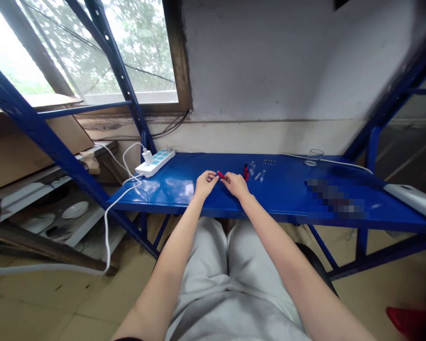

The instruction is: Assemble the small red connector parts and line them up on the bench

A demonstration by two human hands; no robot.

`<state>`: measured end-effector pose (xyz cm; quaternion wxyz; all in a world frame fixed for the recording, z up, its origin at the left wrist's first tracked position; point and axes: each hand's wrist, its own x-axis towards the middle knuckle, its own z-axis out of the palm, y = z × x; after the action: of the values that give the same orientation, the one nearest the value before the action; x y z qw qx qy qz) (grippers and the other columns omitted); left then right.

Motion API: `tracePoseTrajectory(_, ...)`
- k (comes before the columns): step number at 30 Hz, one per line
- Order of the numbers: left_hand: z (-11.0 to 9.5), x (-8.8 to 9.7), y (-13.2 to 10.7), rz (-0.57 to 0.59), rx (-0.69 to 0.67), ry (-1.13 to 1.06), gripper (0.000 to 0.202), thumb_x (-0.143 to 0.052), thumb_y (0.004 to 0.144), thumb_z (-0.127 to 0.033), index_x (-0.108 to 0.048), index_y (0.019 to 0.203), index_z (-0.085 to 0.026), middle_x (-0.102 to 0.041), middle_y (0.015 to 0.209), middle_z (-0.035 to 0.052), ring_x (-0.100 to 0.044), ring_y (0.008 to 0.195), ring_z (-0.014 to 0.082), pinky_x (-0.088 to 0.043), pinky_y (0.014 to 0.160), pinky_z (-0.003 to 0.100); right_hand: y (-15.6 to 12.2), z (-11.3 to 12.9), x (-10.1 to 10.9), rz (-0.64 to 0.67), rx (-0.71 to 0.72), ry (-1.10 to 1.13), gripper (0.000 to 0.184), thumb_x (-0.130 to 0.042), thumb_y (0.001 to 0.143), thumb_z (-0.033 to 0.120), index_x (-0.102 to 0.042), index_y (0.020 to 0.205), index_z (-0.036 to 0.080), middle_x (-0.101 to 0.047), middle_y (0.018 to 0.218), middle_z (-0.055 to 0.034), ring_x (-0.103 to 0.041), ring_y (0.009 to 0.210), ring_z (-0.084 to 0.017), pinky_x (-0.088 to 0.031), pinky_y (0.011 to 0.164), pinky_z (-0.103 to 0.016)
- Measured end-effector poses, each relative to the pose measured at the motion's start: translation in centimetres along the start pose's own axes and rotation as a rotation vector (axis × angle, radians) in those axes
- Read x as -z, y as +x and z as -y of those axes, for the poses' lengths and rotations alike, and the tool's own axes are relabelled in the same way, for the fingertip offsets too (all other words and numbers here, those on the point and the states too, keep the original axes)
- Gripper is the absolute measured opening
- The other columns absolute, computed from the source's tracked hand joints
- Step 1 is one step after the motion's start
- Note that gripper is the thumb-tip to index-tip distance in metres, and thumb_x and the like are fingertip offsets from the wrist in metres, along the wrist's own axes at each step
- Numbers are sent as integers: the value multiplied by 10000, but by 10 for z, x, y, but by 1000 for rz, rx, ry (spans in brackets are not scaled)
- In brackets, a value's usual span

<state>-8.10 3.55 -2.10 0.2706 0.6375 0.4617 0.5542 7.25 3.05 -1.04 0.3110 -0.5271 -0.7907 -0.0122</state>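
Observation:
Above the blue table (pixel 177 182), a small red tube-shaped piece (pixel 220 174) sits between my two hands. The thumb and fingers of my right hand (pixel 236 184) are closed on its right end. My left hand (pixel 205 182) is pinched at its left end; whether it grips the red piece or another tiny part is too small to tell. Right of my hands lie a few red-and-black pieces (pixel 246 173) of similar size. Beside them are several small clear pieces (pixel 261 175), and a row of tiny metallic parts (pixel 269 162) lies farther back.
A white power strip (pixel 156 162) with a plug and trailing white cord (pixel 107 227) occupies the table's left end. A clear glass (pixel 313 157) stands at the back right. Nearer lies a blurred-out dark object (pixel 335 198); a white device (pixel 413 199) is at the right edge.

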Motion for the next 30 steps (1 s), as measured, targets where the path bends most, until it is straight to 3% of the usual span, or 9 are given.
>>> tracePoseTrajectory(4,0,0,0,-21,-26,8,314,-627,711,-333,-601,969,-155,-609,701,9,-523,599,89,-444,625,228,-1,1,0,-5,27,21,182,-491,857,329,-523,743,191,-588,688,-11,-520,613,-134,-266,571,-251)
tracePoseTrajectory(10,0,1,-1,43,-76,107,246,-626,708,-374,-667,815,-156,-658,793,45,-562,666,123,-464,662,258,-1,2,-2,-34,95,-1,184,-443,866,298,-535,748,191,-595,700,-22,-533,637,-137,-290,610,-254)
tracePoseTrajectory(16,1,2,0,88,-93,138,197,-623,709,-337,-676,802,-172,-658,775,33,-581,689,135,-474,687,268,-2,2,-4,-46,79,-19,132,-442,850,222,-569,869,190,-646,743,-33,-565,659,-154,-328,670,-269)
tracePoseTrajectory(30,-4,2,0,39,-74,148,178,-611,698,-305,-660,769,-149,-647,717,28,-571,651,127,-460,656,253,-3,5,-3,-22,99,113,210,-489,794,193,-523,1001,186,-686,849,-36,-615,701,-155,-375,721,-272)
